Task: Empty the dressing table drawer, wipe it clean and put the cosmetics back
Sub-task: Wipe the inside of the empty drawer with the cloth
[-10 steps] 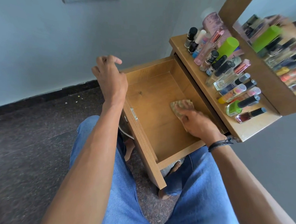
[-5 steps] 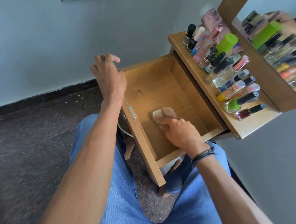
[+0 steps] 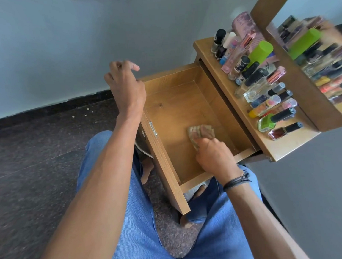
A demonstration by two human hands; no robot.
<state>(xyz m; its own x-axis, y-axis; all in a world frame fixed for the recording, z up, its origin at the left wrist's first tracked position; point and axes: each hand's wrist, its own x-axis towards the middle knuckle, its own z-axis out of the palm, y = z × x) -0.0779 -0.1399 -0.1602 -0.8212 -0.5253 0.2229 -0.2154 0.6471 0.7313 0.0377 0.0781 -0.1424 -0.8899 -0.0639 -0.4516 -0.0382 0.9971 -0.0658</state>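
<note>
The cloth (image 3: 202, 130) has slid a little back toward the worktop (image 3: 283, 144) side of the drawer (image 3: 161, 158) since half a second ago, and the right hand (image 3: 215, 158) has gone with it. That hand's fingers are clenched round the bunched cloth and press it onto the drawer floor, near the right wall and the near end. Most of the cloth is hidden under the knuckles; only a crumpled tan edge shows. A dark band (image 3: 236, 180) circles the wrist.

The left hand (image 3: 126, 88) sits over the far corner of the drawer front, its heel on the wood. Its fingers (image 3: 133, 65) are loosely curled in the air and hold nothing; the thumb is out of sight.

The drawer is pulled well out over the person's jeans (image 3: 130, 218), with nothing in it but the cloth. Its metal handle (image 3: 143, 149) is mostly covered by the left forearm.

The cosmetics (image 3: 261, 83) stand and lie packed along the worktop, beside the drawer. Their labels are too blurred to read. The mirror (image 3: 318, 56) behind them is cut off at the frame edge and shows a smeared reflection of the bottles.
</note>
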